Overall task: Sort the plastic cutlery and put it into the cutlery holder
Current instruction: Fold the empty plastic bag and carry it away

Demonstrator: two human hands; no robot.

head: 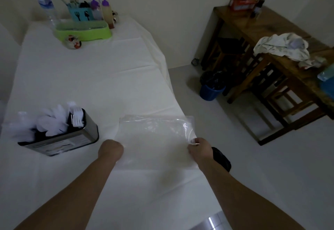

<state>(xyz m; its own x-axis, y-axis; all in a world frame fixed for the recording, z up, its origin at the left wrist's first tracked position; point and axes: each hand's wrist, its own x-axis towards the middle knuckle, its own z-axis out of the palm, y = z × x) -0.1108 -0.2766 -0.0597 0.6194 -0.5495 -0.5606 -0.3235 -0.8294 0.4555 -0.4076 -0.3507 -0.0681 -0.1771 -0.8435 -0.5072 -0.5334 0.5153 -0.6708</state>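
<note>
Cutlery holder (pixel 59 137) label is unreadable; my left hand (pixel 111 150) is curled, fingers hidden; right hand (pixel 198 148) pinches the plastic bag (pixel 155 135).

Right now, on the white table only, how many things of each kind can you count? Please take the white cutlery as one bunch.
Water bottle: 1
Squeeze bottles with purple caps: 2
Cutlery holders, blue and metal: 2
Green tray: 1
Small painted cup: 1
Clear plastic bag: 1
Bunch of white cutlery: 1
Total: 9
</note>
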